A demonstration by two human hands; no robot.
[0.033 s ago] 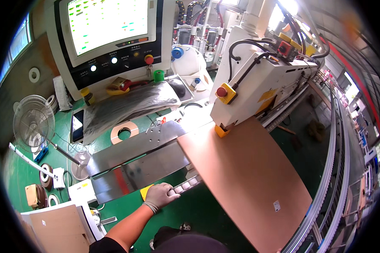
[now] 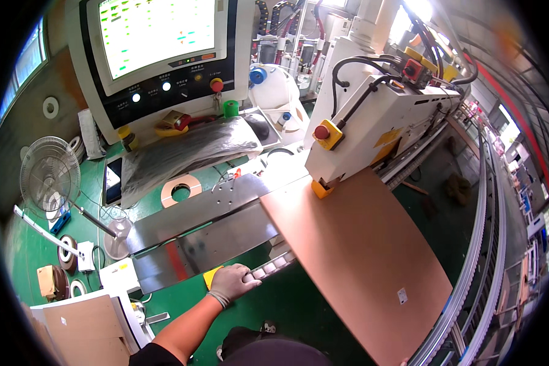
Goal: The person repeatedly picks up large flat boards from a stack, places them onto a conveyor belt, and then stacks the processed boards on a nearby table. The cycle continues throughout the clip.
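My left hand (image 2: 230, 284), in a pale grey glove, has its fingers closed round the near end of a narrow rail with white rollers (image 2: 274, 266). A yellow piece (image 2: 211, 277) shows just beside that hand. To the right of the rail lies a large flat brown board (image 2: 360, 256), its far edge under the white machine head (image 2: 348, 149). A small white label (image 2: 402, 296) is on the board. Of my right hand (image 2: 404, 362), only a bit of fingertip shows at the board's near edge; the rest is out of the picture.
A steel bench (image 2: 207, 241) runs to the left of the board. Beyond it stands a control panel (image 2: 158, 79) with a lit screen. A fan (image 2: 50, 177) and stacked boards (image 2: 85, 329) are at left; a metal roller track (image 2: 482, 244) curves along the right.
The board has shifted very slightly to the right and away under the machine head. My left hand stays on the rail. The whole view has moved a touch.
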